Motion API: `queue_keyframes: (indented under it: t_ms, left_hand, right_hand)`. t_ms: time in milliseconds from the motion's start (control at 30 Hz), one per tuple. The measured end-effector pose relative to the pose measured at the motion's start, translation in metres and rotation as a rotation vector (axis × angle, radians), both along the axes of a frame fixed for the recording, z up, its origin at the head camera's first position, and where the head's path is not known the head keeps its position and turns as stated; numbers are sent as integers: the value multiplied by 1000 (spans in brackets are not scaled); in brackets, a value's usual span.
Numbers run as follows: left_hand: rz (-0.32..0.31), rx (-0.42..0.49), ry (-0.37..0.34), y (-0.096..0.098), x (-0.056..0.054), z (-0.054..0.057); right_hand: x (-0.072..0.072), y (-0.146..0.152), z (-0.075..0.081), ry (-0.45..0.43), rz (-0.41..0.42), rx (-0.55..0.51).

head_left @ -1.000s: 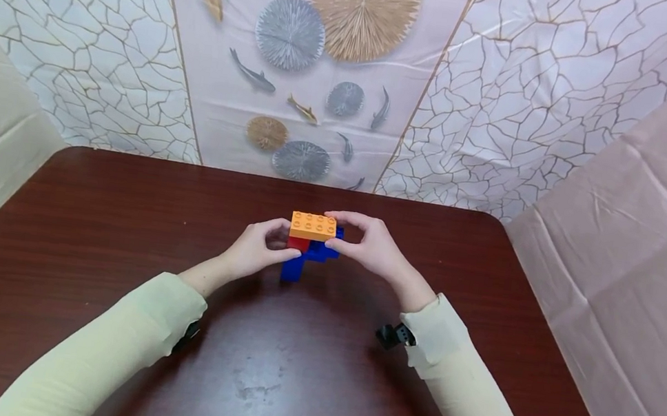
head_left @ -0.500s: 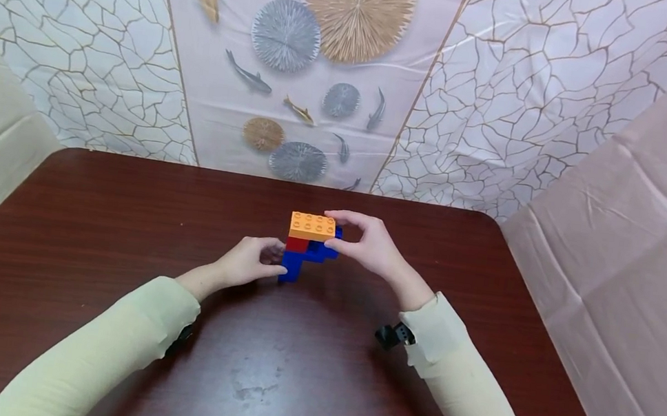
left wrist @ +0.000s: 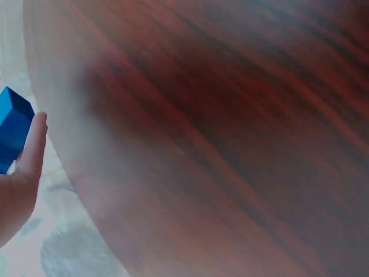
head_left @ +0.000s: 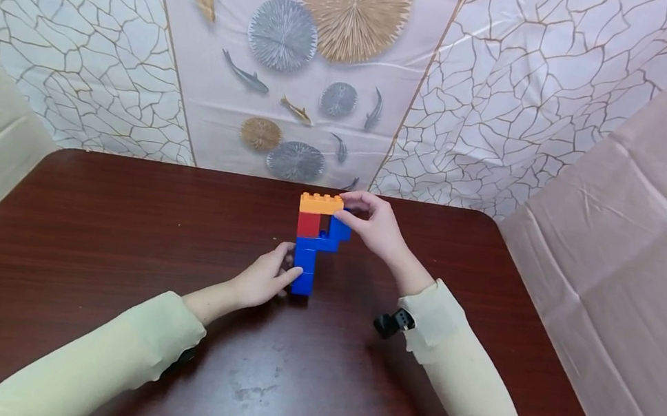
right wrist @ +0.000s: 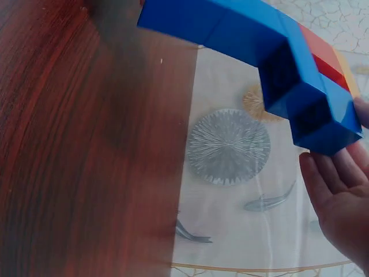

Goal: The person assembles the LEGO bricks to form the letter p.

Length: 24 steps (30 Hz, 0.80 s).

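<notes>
A figure of joined toy building bricks stands upright over the table in the head view. At its foot is a column of blue building bricks (head_left: 305, 260), and a sideways blue step leads to a blue brick (head_left: 340, 228) at upper right. A red brick (head_left: 308, 224) sits above the column, and an orange building brick (head_left: 321, 204) spans the top. My left hand (head_left: 262, 279) pinches the lower blue column, thumb in front. With thumb and fingers, my right hand (head_left: 376, 226) grips the orange brick's right end. The right wrist view shows hollow undersides of blue bricks (right wrist: 300, 95).
The brown wooden table (head_left: 118, 230) ends at a patterned cloth backdrop (head_left: 304, 93) behind the bricks. Plain cloth (head_left: 617, 236) hangs along the right side. A black device (head_left: 394, 323) is strapped at the right wrist.
My left hand has moved down from the red brick's level to the lower blue column. The brick figure has tipped more upright, its top rising, with my right hand staying on the orange brick.
</notes>
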<state>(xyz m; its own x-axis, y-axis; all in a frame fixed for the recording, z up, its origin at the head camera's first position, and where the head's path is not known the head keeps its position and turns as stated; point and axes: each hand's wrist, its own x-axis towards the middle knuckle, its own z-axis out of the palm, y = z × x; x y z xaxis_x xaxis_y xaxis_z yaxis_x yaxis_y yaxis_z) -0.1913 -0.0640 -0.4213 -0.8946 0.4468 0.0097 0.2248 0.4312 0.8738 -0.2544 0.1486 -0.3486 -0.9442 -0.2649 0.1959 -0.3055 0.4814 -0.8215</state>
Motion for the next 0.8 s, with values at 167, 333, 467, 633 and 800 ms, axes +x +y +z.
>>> queue_keyframes:
  t_ms: [167, 333, 467, 633, 800]
  left_hand:
    - [-3, 28, -80, 6, 7, 6]
    - [-54, 29, -34, 9, 13, 6]
    - [-54, 31, -20, 11, 15, 5]
    - [-41, -5, -56, 10, 15, 4]
    - [-16, -83, -22, 7, 10, 0]
  right_hand:
    - [-8, -1, -5, -86, -78, -57]
    - [-14, -1, -10, -162, -157, -93]
    - [-18, 0, -15, -193, -160, -69]
    - [-22, 0, -25, -235, -114, -4]
    - [-24, 0, -35, -299, -128, 29]
